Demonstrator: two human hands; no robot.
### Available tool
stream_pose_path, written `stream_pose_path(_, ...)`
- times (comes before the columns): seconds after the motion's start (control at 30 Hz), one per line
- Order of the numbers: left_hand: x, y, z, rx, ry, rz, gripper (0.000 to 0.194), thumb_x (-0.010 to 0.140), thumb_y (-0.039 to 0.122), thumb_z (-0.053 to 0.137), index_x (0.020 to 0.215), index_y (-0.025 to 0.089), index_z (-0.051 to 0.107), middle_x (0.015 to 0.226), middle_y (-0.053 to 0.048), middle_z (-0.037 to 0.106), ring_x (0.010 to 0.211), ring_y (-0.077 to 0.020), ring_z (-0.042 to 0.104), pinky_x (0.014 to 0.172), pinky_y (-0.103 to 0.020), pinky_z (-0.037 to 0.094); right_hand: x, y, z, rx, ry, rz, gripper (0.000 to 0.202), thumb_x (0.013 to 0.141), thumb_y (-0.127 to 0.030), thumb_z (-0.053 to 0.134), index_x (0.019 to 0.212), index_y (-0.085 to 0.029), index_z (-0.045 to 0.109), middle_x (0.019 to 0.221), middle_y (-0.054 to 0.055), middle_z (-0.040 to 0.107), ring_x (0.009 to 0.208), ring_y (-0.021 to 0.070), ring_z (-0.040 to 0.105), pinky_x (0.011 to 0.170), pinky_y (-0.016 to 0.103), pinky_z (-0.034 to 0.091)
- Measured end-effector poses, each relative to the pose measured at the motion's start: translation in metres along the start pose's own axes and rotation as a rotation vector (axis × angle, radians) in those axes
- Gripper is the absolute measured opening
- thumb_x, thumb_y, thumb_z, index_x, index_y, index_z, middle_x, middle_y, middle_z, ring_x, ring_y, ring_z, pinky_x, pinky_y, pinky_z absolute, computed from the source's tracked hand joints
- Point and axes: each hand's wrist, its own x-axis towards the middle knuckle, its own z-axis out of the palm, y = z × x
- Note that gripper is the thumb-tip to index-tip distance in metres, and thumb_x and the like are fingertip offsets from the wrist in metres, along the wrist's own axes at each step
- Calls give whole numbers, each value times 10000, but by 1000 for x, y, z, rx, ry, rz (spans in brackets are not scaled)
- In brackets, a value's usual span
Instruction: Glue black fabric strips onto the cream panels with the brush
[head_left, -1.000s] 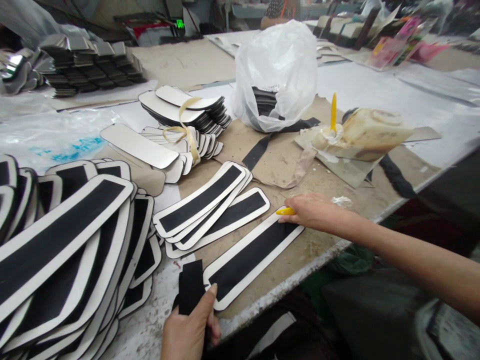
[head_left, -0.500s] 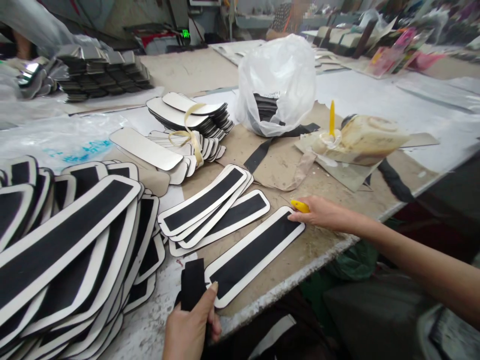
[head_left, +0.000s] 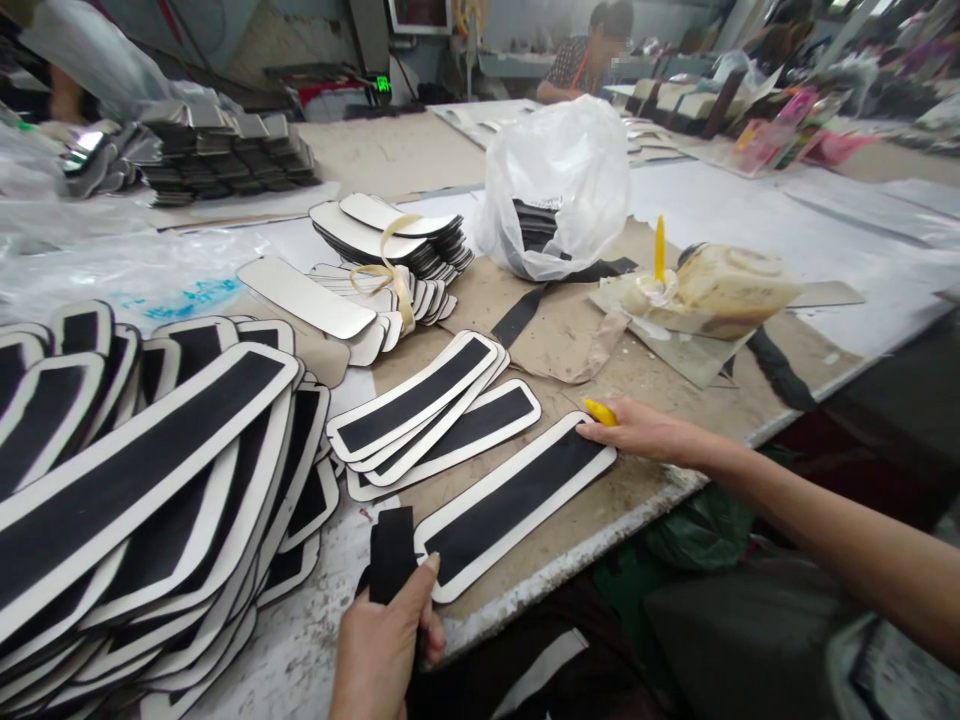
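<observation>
My left hand is closed around a black strip, its thumb at the near left end of a white-edged black panel. That panel lies flat by the table's front edge. At its far right end, the fingers of my right hand press on the panel and are closed on a yellow tool. Just behind lies a small fanned pile of similar panels. A large heap of such panels fills the left side.
Pale pieces and a stack with a cream band lie farther back. Beyond are a plastic bag with dark pieces and a glue-stained container beside an upright yellow stick. A person is at the back.
The camera view has shifted slightly, showing more of the person at the back. Both hands keep their places at the panel's ends, with the black strip and yellow tool still held.
</observation>
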Motion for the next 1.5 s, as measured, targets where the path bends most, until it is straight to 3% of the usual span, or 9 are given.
stream_pose_path(0.2,1,1,-3,-18,-9,7,471,611,542,685,385,210,439,310,-1,436,322,-138,397,382,-267,338,-5,0,-4,190,-44,-42,323,776,-481,548,675,-186,466,630,-35,459,571,107,403,535,232,336)
stream_pose_path(0.4,5,-5,-13,-9,-84,17,533,654,513,669,329,217,367,305,2,400,328,-121,372,406,-264,313,-14,-3,-8,462,-106,92,432,717,-561,599,662,-206,359,531,-92,307,443,60,280,415,204,204)
stream_pose_path(0.53,-3,-2,-13,-90,-98,92,499,713,468,653,409,212,352,350,44,367,363,-93,343,427,-242,290,-19,0,-10,371,-66,96,424,715,-548,614,664,-201,374,522,-84,340,443,61,312,413,203,209)
stream_pose_path(0.7,-7,4,-13,-219,-148,73,467,746,502,628,512,206,352,407,77,329,378,-74,328,427,-225,264,-23,1,-7,301,-13,135,412,754,-568,568,666,-208,387,515,-73,338,446,75,311,422,237,201)
stream_pose_path(0.9,-6,4,-9,-178,-4,97,460,644,472,732,526,190,387,365,89,320,355,-46,257,398,-209,173,-32,-2,-2,381,-46,115,413,800,-591,498,686,-215,370,541,-59,324,459,82,270,435,267,163)
stream_pose_path(1.03,-11,5,-8,-243,15,95,422,597,428,768,594,173,432,447,91,355,380,-32,238,386,-193,157,-37,-3,2,320,-33,148,417,797,-602,487,687,-215,377,529,-54,340,455,88,288,433,258,186)
stream_pose_path(1.27,-14,-4,-10,-264,42,145,381,607,440,764,669,145,530,514,64,444,426,-54,330,383,-188,260,-48,-8,9,300,-12,129,412,799,-590,486,679,-214,367,544,-52,338,476,94,306,448,255,229)
stream_pose_path(1.4,-15,-9,-11,-244,67,124,445,663,484,719,926,142,610,750,-24,625,598,-131,522,461,-209,406,-52,-10,13,224,20,103,420,810,-602,459,672,-211,390,562,-40,348,512,111,331,487,265,267)
stream_pose_path(1.5,-16,-11,-11,-264,83,98,502,697,500,689,1061,168,591,921,-61,657,706,-162,577,464,-205,411,-55,-11,16,92,98,27,435,823,-602,436,650,-203,415,612,-15,392,585,139,383,565,289,306)
